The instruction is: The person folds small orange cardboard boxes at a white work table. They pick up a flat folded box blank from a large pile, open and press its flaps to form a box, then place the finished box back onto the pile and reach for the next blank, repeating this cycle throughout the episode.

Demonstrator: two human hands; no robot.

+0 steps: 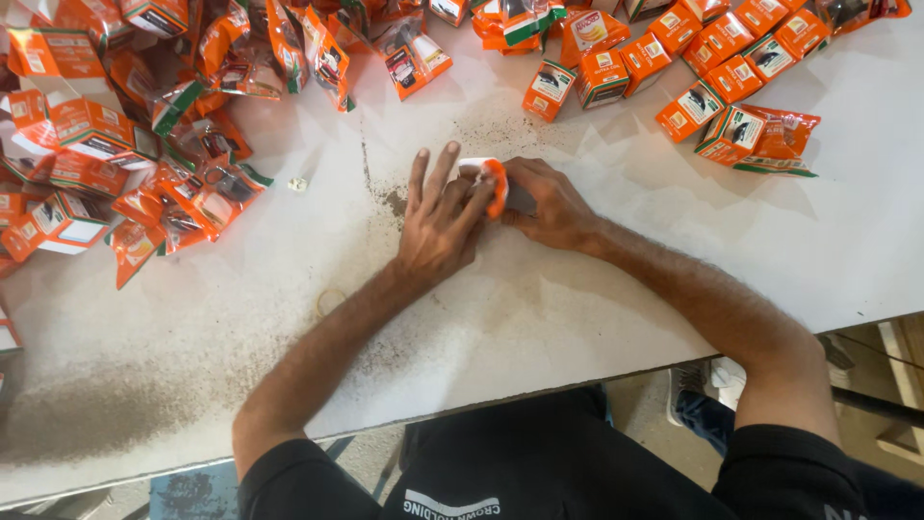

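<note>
— Two hands on one small box [494, 185], that's what I've got in view. My right hand [547, 204] is closed round it from the right side, and my left hand [441, 220] lies against it with the fingers spread and flat, so it isn't gripping.

— Where does the box sit?

— Between both hands, pressed down on the surface [539, 318], orange and white, partly hidden by my fingers. I can't tell whether its flap is shut.

— How would you handle it well?

— I'd judge it best to keep the right hand firm but not crushing, since thin card dents easily, and let the left fingertips press along the edge. Loose packets [192, 183] lie well to the left of my left hand, finished boxes [712, 67] beyond my right.
</note>
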